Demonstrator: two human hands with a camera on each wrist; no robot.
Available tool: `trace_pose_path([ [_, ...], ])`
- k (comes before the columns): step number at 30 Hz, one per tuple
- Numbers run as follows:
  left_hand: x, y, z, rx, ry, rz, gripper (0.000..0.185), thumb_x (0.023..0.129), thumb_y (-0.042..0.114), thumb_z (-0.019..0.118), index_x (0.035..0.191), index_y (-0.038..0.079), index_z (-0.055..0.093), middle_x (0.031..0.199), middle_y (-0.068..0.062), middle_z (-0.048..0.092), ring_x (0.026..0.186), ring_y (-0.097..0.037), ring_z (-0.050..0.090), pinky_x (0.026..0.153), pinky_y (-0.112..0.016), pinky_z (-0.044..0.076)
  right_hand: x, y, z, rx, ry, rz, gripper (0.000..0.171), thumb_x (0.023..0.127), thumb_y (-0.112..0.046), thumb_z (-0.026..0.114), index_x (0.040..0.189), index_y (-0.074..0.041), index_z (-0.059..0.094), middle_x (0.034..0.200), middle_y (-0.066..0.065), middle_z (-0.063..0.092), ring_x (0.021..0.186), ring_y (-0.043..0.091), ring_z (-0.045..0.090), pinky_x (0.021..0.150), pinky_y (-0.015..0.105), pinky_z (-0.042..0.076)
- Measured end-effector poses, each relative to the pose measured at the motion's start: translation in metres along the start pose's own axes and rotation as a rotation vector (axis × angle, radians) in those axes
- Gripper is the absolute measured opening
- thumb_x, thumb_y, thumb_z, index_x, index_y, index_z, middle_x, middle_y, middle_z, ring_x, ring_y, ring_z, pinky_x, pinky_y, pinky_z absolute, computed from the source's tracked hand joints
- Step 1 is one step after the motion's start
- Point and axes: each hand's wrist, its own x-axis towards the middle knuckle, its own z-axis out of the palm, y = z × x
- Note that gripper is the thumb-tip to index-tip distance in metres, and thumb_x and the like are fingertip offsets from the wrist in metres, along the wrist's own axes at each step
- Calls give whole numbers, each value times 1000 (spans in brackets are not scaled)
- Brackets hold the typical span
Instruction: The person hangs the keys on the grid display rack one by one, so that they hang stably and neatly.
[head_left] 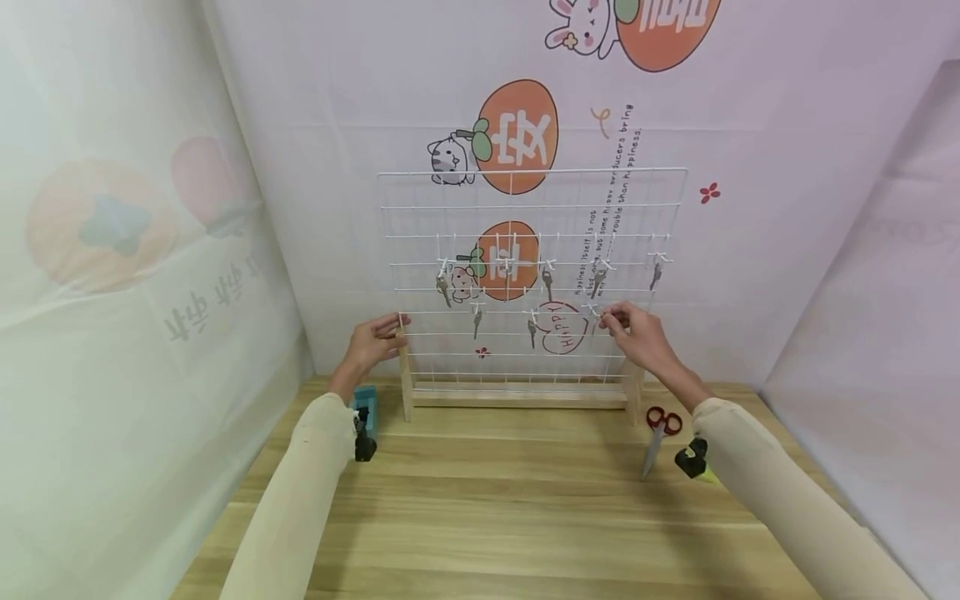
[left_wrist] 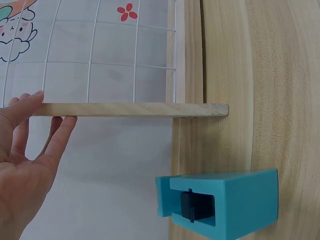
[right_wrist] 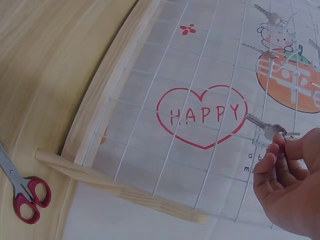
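Observation:
A white wire grid rack (head_left: 457, 312) in a wooden stand rises at the back of the table. My left hand (head_left: 372, 343) pinches the stand's left wooden post (left_wrist: 135, 109), thumb on one side and fingers on the other. At the right of the grid, my right hand (head_left: 636, 333) pinches a silver key (right_wrist: 272, 131) at its head, beside a small white hook. The fingertips partly cover the key's head. Several other keys hang from white hooks on the grid, among them one key (head_left: 532, 333) to the left of my right hand.
Red-handled scissors (head_left: 654, 437) lie on the wooden table (head_left: 480, 508) by the stand's right foot. A teal tape dispenser (left_wrist: 250, 202) stands beside the left foot. Behind the grid hangs a printed white cloth (head_left: 345, 242), with more cloth at both sides.

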Motion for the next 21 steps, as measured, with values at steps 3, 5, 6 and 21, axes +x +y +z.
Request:
trace_pose_path([
  [3,-1,0,-1,4,-3,-2,53,100,-4,65,152,5,53,152,-13,55,138,-35,54,108,-53,50,2,2,2,8,3,-1,24,110,-11,53,118,8,65,104,23,74,94,37,70,66,19,48],
  [5,-1,0,-1,6,-1,-4,54,100,-4,65,152,5,53,152,-14,55,138,-35,53,108,-53,49,3,3,3,8,5,-5,24,109,-10,53,118,8,65,104,24,74,94,37,70,68,19,48],
  [6,-1,0,-1,6,-1,-4,54,100,-4,65,152,5,53,152,-14,55,139,-36,53,108,-53,49,3,3,3,8,5,-6,24,109,-10,53,118,9,65,104,24,74,95,38,70,68,19,48],
  [21,-4,-1,1,3,-3,11,54,101,-1,66,153,4,51,155,-13,52,141,-35,51,109,-53,48,2,7,8,31,-26,20,26,109,-10,53,120,11,65,105,25,73,97,38,71,66,16,49],
])
